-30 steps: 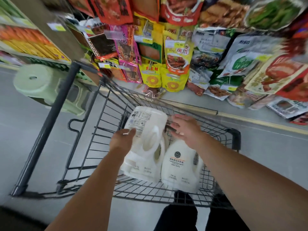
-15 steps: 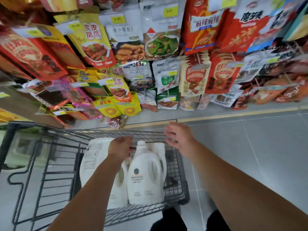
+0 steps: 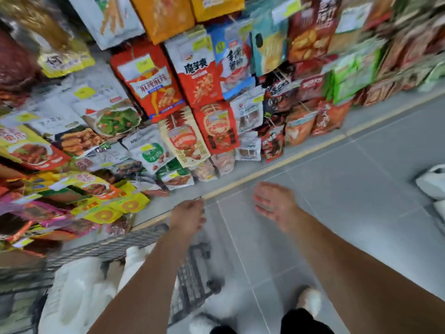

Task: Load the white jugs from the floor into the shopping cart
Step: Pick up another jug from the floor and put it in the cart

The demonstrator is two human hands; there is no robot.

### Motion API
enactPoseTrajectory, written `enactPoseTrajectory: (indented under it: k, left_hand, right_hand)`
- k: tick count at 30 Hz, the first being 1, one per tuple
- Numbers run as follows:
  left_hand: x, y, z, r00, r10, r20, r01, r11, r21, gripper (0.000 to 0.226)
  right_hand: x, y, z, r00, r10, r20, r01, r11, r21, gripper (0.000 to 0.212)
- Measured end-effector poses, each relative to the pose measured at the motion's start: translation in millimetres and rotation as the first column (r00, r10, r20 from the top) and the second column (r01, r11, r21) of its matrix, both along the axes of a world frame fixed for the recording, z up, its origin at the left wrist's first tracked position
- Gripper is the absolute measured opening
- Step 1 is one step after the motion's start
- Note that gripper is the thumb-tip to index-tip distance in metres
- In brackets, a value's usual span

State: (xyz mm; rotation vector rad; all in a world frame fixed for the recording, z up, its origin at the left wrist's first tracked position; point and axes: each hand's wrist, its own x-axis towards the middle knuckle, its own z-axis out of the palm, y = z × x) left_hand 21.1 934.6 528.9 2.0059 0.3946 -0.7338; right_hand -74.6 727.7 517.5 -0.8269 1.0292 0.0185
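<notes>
two white jugs (image 3: 79, 292) inside the shopping cart (image 3: 192, 280)

Readable on a red snack bag (image 3: 154, 85): 麻辣麻花, white characters on a banner. Beside it, on a red-and-white bag (image 3: 196, 75): 魔芋爽 in dark characters. Elsewhere only blurred print and yellow price tags (image 3: 84, 92), too smeared to make out.

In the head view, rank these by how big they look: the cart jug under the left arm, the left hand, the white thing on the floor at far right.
1. Cart jug, clearly largest.
2. Left hand and the white thing on the floor: alike. The edge crops that one, and it lies farther off, so no ranking.
</notes>
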Motion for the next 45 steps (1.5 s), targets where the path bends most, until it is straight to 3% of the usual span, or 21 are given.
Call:
enactPoseTrajectory:
  k: [8, 16, 25, 33, 45]
  left_hand:
    - [-49.8, -199.4, 32.1, 0.968, -0.23, 0.098, 0.239, 0.968, -0.083, 0.015]
    - [-93.7, -354.1, 23.0, 0.894, -0.439, 0.094, 0.446, 0.891, -0.087, 0.019]
    - [-96.5, -505.0, -27.4, 0.816, -0.577, 0.032, 0.577, 0.817, 0.012, 0.022]
    - [-91.7, -693.4, -95.7, 0.758, -0.647, -0.078, 0.649, 0.761, -0.005, 0.015]
    - [-137.6, -910.4, -166.1, 0.538, -0.811, -0.231, 0.837, 0.546, 0.035, 0.014]
  right_hand:
    - [-93.5, -182.7, 28.4, 0.963, -0.259, 0.074, 0.265, 0.959, -0.095, 0.016]
    - [-172.2, -313.5, 19.2, 0.88, -0.472, 0.049, 0.474, 0.871, -0.131, 0.015]
    - [-214.8, -447.0, -26.3, 0.812, -0.584, -0.017, 0.574, 0.803, -0.158, 0.016]
    - [-219.4, -610.9, -77.7, 0.749, -0.646, -0.148, 0.628, 0.763, -0.154, 0.015]
    - [-288.7, -795.1, -143.1, 0.568, -0.779, -0.265, 0.783, 0.611, -0.117, 0.023]
